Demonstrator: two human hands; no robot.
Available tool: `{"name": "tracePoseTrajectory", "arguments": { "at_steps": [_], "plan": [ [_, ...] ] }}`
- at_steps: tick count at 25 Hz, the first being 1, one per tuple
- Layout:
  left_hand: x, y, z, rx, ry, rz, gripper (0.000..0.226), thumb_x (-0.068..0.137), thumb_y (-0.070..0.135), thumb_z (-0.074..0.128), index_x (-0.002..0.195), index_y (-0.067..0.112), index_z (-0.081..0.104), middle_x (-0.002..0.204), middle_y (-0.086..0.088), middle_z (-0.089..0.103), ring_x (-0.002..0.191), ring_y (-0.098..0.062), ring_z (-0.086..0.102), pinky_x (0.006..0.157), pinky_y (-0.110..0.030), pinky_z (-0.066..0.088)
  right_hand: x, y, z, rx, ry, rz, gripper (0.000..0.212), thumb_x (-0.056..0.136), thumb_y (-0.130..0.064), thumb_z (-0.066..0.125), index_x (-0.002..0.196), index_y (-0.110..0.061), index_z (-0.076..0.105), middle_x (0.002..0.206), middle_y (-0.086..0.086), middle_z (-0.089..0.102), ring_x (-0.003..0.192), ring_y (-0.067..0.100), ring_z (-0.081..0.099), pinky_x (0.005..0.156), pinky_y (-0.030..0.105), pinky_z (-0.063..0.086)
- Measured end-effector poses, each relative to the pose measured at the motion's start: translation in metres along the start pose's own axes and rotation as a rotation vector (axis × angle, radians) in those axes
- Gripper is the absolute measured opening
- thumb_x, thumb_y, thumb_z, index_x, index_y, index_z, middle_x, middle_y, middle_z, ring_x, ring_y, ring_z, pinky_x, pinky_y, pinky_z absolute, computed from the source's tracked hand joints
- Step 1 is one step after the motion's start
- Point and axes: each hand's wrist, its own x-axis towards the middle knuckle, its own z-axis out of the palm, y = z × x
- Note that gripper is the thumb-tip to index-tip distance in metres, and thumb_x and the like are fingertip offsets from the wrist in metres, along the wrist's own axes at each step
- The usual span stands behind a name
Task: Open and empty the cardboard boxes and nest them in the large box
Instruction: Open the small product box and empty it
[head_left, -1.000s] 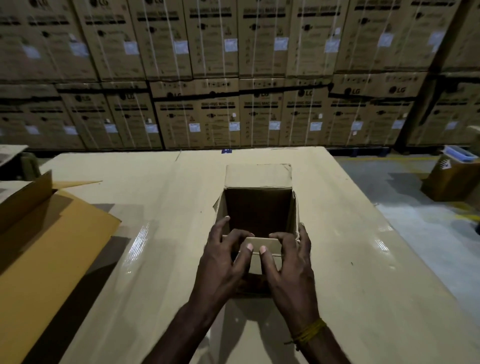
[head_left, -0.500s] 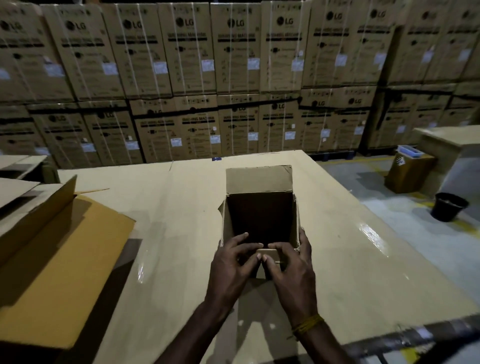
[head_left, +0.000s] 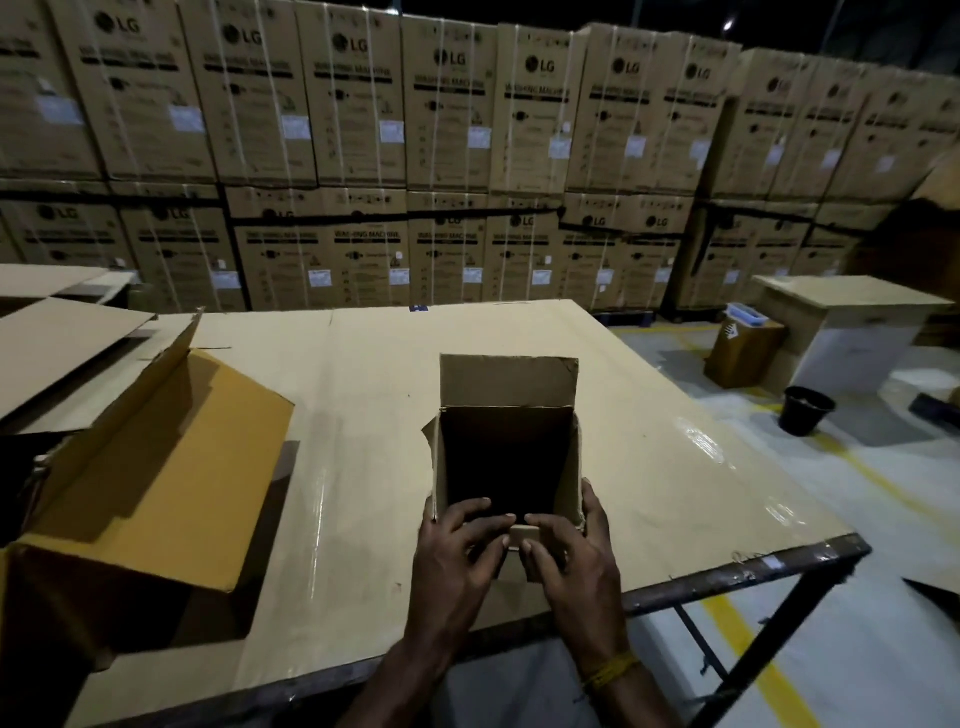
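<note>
A small open cardboard box (head_left: 509, 384) stands near the front of the table (head_left: 363, 374), its far flap upright and its inside dark. My left hand (head_left: 457, 551) and my right hand (head_left: 571, 551) meet at its near rim, fingers curled over the near flap (head_left: 523, 531), which is folded down toward me. My right thumb lies along the box's right wall. A large open box (head_left: 171, 467) with a yellow-brown side lies at the left of the table, its flaps spread.
Stacked strapped appliance cartons (head_left: 447, 156) fill the back wall. To the right on the floor stand a small carton (head_left: 743, 353), a black bucket (head_left: 808, 410) and a second table (head_left: 852, 317). The table's metal front edge (head_left: 753, 571) runs close to my wrists.
The view has pulled back and up, so more of the table edge and floor shows. My hands have stayed on the near flap, pressing it lower over the front wall.
</note>
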Motion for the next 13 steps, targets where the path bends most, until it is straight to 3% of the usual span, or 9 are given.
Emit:
{"name": "tracePoseTrajectory", "arguments": {
  "at_steps": [5, 9, 13],
  "plan": [
    [-0.022, 0.007, -0.030, -0.007, 0.019, 0.017, 0.024, 0.085, 0.025, 0.072, 0.104, 0.039, 0.076, 0.116, 0.019, 0.061, 0.113, -0.013, 0.054, 0.092, -0.009, 0.040, -0.026, -0.030, -0.001, 0.027, 0.012, -0.015, 0.028, 0.084, -0.009, 0.074, 0.102, -0.031, 0.071, 0.158, 0.002, 0.028, 0.130, -0.002, 0.033, 0.092, -0.006, 0.028],
    [-0.049, 0.014, -0.061, -0.023, 0.040, 0.019, 0.023, 0.083, 0.035, 0.064, 0.102, 0.040, 0.075, 0.106, 0.023, 0.061, 0.106, -0.007, 0.055, 0.090, -0.036, 0.051, -0.055, -0.061, 0.001, 0.056, 0.003, -0.007, 0.027, 0.085, -0.008, 0.073, 0.101, -0.029, 0.071, 0.157, 0.003, 0.029, 0.134, 0.010, 0.037, 0.094, -0.005, 0.027],
    [-0.081, 0.023, -0.098, -0.025, 0.039, 0.058, 0.023, 0.081, 0.038, 0.063, 0.101, 0.039, 0.075, 0.098, 0.025, 0.062, 0.097, 0.001, 0.055, 0.089, -0.045, 0.050, -0.092, -0.097, -0.003, 0.057, 0.013, -0.014, 0.024, 0.084, -0.007, 0.072, 0.101, -0.024, 0.072, 0.155, 0.001, 0.027, 0.129, 0.000, 0.032, 0.095, -0.006, 0.023]
  ]
}}
